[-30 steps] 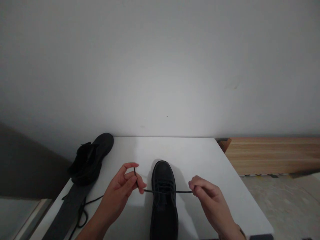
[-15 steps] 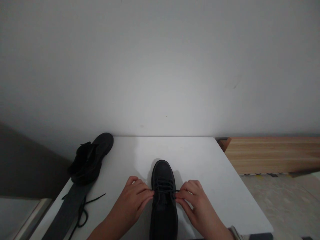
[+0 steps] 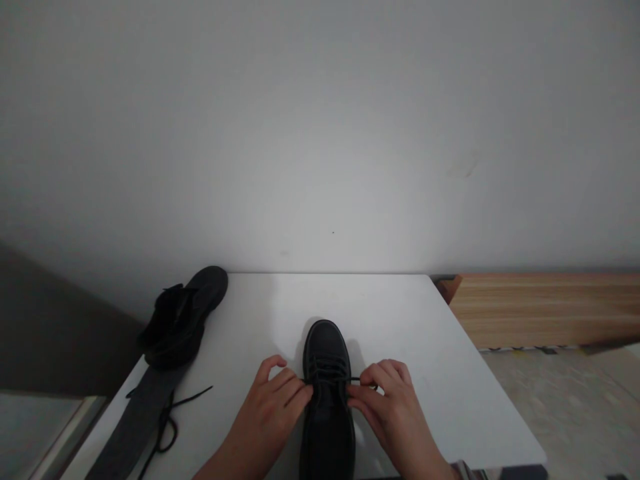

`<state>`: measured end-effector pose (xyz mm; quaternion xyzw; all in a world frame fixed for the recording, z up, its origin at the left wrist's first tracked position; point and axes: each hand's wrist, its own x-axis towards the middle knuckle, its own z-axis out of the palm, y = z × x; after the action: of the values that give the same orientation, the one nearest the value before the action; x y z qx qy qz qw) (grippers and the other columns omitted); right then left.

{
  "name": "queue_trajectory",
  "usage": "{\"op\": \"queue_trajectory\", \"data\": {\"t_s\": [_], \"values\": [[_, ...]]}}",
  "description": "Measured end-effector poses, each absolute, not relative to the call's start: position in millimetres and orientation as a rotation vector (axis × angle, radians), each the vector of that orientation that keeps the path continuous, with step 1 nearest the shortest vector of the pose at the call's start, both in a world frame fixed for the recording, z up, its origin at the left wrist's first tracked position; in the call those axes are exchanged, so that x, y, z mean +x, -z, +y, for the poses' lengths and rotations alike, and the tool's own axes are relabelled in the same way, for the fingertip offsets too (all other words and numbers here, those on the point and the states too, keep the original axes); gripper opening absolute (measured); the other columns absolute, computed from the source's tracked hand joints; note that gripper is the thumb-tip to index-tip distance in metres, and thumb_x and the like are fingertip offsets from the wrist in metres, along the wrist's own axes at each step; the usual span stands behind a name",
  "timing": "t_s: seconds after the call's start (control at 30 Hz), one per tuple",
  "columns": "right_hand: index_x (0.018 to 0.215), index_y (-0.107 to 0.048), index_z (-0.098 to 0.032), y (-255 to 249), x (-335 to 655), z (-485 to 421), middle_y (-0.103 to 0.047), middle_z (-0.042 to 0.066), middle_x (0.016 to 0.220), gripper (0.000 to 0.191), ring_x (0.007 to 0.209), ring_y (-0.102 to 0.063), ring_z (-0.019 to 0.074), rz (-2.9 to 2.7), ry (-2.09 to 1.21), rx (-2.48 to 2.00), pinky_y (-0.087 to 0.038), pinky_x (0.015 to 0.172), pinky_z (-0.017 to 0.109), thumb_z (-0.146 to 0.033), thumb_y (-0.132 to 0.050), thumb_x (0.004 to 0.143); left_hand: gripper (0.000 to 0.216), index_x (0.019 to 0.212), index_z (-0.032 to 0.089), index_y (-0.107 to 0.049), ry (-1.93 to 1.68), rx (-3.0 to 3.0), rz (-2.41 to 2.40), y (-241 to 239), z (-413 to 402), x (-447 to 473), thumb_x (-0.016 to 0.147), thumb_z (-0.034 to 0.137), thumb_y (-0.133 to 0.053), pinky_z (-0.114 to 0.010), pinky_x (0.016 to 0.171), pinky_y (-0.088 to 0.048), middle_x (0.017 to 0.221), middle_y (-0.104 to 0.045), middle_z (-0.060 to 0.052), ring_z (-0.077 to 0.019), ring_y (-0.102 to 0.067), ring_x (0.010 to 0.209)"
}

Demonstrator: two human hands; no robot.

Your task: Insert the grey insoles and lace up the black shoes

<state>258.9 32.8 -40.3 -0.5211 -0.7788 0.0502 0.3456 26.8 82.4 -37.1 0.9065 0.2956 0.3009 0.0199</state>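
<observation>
A black lace-up shoe [image 3: 327, 407] stands on the white table [image 3: 440, 373], toe pointing away from me. My left hand [image 3: 273, 403] rests against the shoe's left side, fingers curled and pinching the black lace at the eyelets. My right hand [image 3: 385, 400] presses on the shoe's right side, fingers closed on the other end of the lace [image 3: 367, 382], which forms a small loop by my thumb.
A second black shoe [image 3: 183, 317] lies at the table's far left corner. A dark grey strip [image 3: 135, 427] and a loose black lace [image 3: 170, 417] lie near the left edge. A wooden bench or board [image 3: 545, 310] stands to the right.
A second ago both hands pulled the lace out taut to either side. They have since come in against the shoe, and the lace is gathered at the eyelets.
</observation>
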Motion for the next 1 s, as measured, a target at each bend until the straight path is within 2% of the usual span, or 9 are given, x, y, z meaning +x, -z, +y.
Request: {"op": "queue_trajectory", "data": {"t_s": [0.1, 0.2, 0.37, 0.47, 0.6, 0.7, 0.8, 0.93, 1.0], "values": [[0.093, -0.071, -0.025, 40.1, 259.7, 33.8, -0.061, -0.001, 0.078, 0.031, 0.075, -0.053, 0.0198, -2.032, -0.113, -1.357, -0.033, 0.077, 0.036, -0.007, -0.085, 0.073, 0.046, 0.078, 0.018, -0.064, -0.968, 2.754, 0.93, 35.6, 82.3, 29.9, 0.109, 0.026, -0.031, -0.039, 0.091, -0.031, 0.065, -0.064, 0.002, -0.0151, -0.058, 0.071], [0.096, -0.071, -0.025, 41.0, 259.3, 34.4, -0.06, -0.002, 0.074, 0.033, 0.072, -0.051, 0.0199, -2.026, -0.143, -1.349, -0.035, 0.074, 0.035, -0.006, -0.085, 0.073, 0.033, 0.08, 0.02, -0.065, -1.026, 2.73, 0.957, 34.8, 82.7, 30.9, 0.105, 0.025, -0.045, -0.038, 0.089, -0.032, 0.075, -0.069, 0.001, -0.0186, -0.06, 0.085], [0.09, -0.066, -0.02, 42.7, 257.1, 32.1, -0.062, 0.001, 0.077, 0.025, 0.076, -0.055, 0.0211, -1.98, -0.402, -1.427, -0.041, 0.068, 0.032, -0.004, -0.08, 0.077, 0.02, 0.078, 0.019, -0.065, -0.871, 2.703, 0.966, 42.5, 83.3, 27.3, 0.097, 0.014, -0.058, -0.03, 0.068, -0.038, 0.077, -0.065, -0.001, -0.0179, -0.055, 0.074], [0.081, -0.06, -0.018, 43.0, 257.3, 30.5, -0.062, 0.001, 0.079, 0.024, 0.078, -0.057, 0.0215, -1.912, -0.498, -1.516, -0.044, 0.066, 0.031, -0.004, -0.079, 0.078, 0.018, 0.081, 0.018, -0.065, -0.753, 2.65, 0.952, 47.7, 82.7, 24.1, 0.093, 0.007, -0.059, -0.027, 0.065, -0.044, 0.077, -0.065, -0.001, -0.0174, -0.058, 0.073], [0.08, -0.06, -0.019, 43.3, 258.9, 31.1, -0.065, 0.001, 0.079, 0.02, 0.079, -0.059, 0.0219, -1.966, -0.535, -1.436, -0.046, 0.069, 0.033, -0.006, -0.076, 0.082, 0.022, 0.092, 0.018, -0.067, -0.565, 2.586, 0.985, 47.1, 79.9, 23.3, 0.09, 0.0, -0.055, -0.027, 0.069, -0.053, 0.085, -0.069, -0.002, -0.0186, -0.066, 0.078], [0.09, -0.064, -0.02, 44.4, 258.5, 31.5, -0.068, 0.002, 0.085, 0.016, 0.083, -0.061, 0.022, -1.983, -0.58, -1.36, -0.047, 0.072, 0.033, -0.004, -0.066, 0.089, 0.032, 0.105, 0.019, -0.067, -0.407, 2.483, 1.073, 39.7, 76.8, 27.6, 0.089, -0.003, -0.05, -0.028, 0.077, -0.057, 0.096, -0.069, -0.004, -0.019, -0.07, 0.086], [0.1, -0.065, -0.022, 47.2, 256.9, 29.7, -0.068, 0.003, 0.093, 0.025, 0.089, -0.06, 0.0222, -1.959, -0.574, -1.348, -0.048, 0.076, 0.035, 0.0, -0.056, 0.093, 0.033, 0.112, 0.019, -0.065, -0.33, 2.41, 1.081, 29.1, 73.7, 34.7, 0.089, -0.001, -0.052, -0.031, 0.085, -0.058, 0.111, -0.065, -0.008, -0.0198, -0.07, 0.096], [0.109, -0.063, -0.023, 46.8, 253.8, 25.4, -0.065, 0.005, 0.099, 0.028, 0.092, -0.058, 0.023, -1.939, -0.534, -1.386, -0.048, 0.079, 0.037, -0.002, -0.052, 0.095, 0.029, 0.114, 0.018, -0.065, -0.218, 2.369, 1.1, 18.7, 69.8, 43.3, 0.087, 0.008, -0.064, -0.035, 0.093, -0.057, 0.127, -0.058, -0.012, -0.0235, -0.066, 0.107], [0.119, -0.059, -0.023, 41.8, 251.7, 23.7, -0.064, 0.006, 0.1, 0.031, 0.092, -0.057, 0.0236, -1.979, -0.522, -1.396, -0.047, 0.079, 0.038, -0.003, -0.05, 0.096, 0.031, 0.116, 0.018, -0.064, -0.154, 2.378, 1.136, 16.5, 68.6, 46.7, 0.087, 0.006, -0.061, -0.036, 0.097, -0.056, 0.132, -0.055, -0.014, -0.0254, -0.064, 0.113]]}}
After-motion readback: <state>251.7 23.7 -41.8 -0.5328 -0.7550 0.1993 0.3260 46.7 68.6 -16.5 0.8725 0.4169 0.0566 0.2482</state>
